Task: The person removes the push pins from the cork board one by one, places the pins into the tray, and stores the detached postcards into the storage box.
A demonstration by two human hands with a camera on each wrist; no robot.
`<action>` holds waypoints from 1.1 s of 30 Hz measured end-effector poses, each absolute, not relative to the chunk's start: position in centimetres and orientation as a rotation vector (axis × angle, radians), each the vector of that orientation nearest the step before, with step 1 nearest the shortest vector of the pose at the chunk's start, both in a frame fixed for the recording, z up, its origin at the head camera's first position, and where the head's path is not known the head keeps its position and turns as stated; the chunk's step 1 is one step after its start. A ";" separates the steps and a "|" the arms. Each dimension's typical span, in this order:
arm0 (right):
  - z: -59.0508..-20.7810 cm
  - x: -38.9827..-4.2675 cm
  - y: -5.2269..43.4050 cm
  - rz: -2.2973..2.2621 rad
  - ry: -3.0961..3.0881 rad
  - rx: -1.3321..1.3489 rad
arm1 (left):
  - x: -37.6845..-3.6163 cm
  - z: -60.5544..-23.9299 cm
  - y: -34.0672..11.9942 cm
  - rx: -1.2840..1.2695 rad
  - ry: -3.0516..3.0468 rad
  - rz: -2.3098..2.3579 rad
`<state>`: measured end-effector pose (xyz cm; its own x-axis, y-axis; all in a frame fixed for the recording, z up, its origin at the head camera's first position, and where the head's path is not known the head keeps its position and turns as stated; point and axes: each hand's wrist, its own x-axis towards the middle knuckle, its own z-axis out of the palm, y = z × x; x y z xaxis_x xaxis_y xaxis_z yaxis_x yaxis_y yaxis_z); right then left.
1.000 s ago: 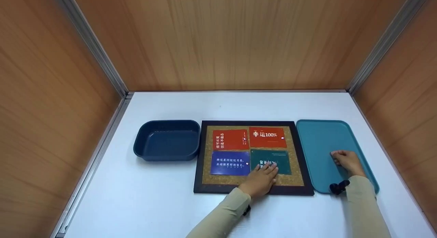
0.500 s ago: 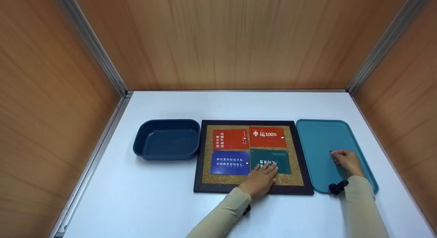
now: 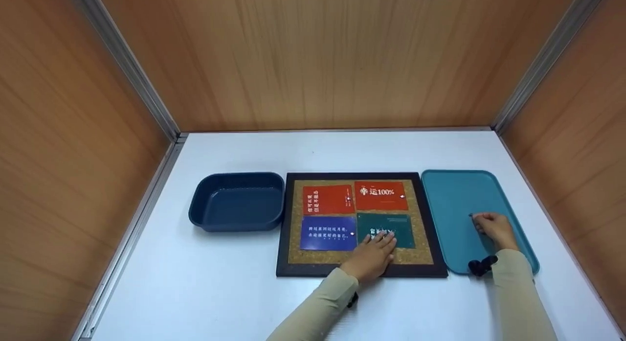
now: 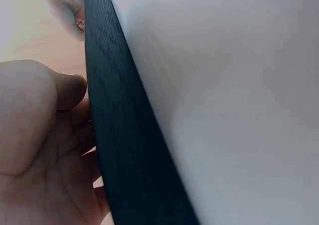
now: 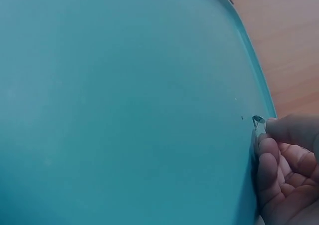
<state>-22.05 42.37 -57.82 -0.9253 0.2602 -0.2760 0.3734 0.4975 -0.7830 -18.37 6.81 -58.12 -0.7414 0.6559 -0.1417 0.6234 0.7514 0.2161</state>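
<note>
In the head view my left hand (image 3: 370,258) lies with fingers spread on the lower edge of a green card (image 3: 398,226), hiding part of its white lettering. The card is on a dark-framed cork board (image 3: 318,258). In the left wrist view the hand (image 4: 37,145) shows beside the board's dark frame (image 4: 124,125). My right hand (image 3: 496,231) is over the teal tray (image 3: 459,194). Thumb and fingers pinch a small clear push pin (image 5: 258,122), which shows at the fingertips in the right wrist view.
Two red cards (image 3: 327,199) and a blue card (image 3: 327,232) are also on the board, with small pins in them. Left of the board stands a deep navy dish (image 3: 239,209). Wood-grain panels (image 3: 313,62) enclose the white table (image 3: 220,282) on three sides.
The small push pin's dark tip now shows beyond my right fingertips; a second ago it was hardly visible. My left hand has stayed on the green card. The head view has shifted slightly.
</note>
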 end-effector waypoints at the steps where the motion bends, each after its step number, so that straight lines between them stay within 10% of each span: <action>1: -57.8 -22.1 42.4 -1.417 2.607 0.555 | -18.4 -58.1 6.8 1.013 2.741 0.231; 33: -54.0 -23.2 39.5 -1.748 2.254 0.362 | -18.4 -57.9 6.7 1.016 2.741 0.228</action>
<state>-23.23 39.46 -53.96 -0.9338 0.0338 -0.3562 0.3534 0.2426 -0.9034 -18.37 6.72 -57.87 -0.7404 0.6572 -0.1413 0.6248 0.7503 0.2160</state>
